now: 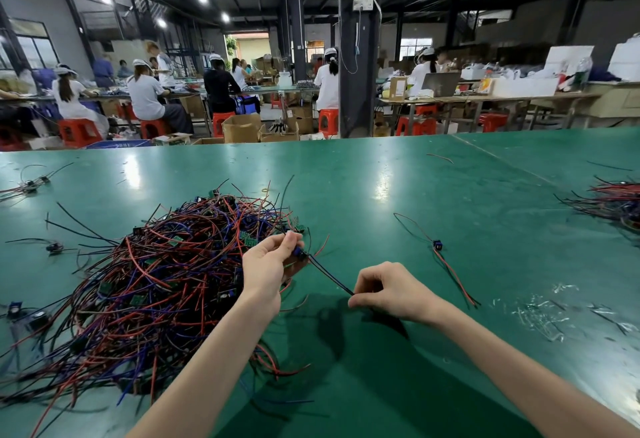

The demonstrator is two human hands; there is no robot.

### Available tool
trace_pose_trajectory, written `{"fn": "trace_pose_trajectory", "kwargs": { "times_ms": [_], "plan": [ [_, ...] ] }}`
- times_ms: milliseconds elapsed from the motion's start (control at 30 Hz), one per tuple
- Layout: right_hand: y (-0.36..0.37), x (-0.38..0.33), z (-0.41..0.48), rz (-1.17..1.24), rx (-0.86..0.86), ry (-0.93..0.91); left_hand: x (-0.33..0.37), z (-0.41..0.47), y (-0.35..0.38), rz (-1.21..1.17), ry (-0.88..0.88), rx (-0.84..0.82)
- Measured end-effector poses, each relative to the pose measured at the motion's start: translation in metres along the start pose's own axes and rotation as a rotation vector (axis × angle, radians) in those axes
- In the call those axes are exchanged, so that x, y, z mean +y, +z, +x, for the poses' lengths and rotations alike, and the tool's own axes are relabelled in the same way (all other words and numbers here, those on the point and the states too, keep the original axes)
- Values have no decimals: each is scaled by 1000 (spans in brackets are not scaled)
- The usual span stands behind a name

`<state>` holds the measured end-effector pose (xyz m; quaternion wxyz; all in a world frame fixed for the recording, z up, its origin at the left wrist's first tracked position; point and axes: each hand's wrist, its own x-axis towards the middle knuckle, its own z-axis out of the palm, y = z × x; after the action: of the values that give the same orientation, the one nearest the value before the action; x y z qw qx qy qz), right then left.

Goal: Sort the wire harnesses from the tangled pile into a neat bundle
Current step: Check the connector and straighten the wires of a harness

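A big tangled pile of red, black and blue wire harnesses [162,278] with small green boards lies on the green table [398,195], left of centre. My left hand [270,264] is at the pile's right edge and pinches the blue connector end of one harness [329,274]. Its black wire runs down to the right into my right hand [388,292], which pinches the wire between thumb and fingers just above the table. A single harness [438,245] with a blue connector and red and black leads lies apart, to the right of my hands.
A second heap of harnesses [616,200] sits at the table's right edge. A few loose harnesses [31,184] lie at the far left. Clear plastic scraps [540,313] are scattered at the right front. Workers sit at benches beyond the table.
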<state>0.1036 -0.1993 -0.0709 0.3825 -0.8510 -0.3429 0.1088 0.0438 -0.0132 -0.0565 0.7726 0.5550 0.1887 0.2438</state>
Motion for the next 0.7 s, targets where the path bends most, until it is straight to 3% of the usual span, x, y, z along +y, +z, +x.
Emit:
{"fn": "trace_pose_trajectory", "kwargs": {
  "times_ms": [700],
  "plan": [
    [-12,21,10,-130,119,48,4,3,-4,-104,81,50]
  ]
}}
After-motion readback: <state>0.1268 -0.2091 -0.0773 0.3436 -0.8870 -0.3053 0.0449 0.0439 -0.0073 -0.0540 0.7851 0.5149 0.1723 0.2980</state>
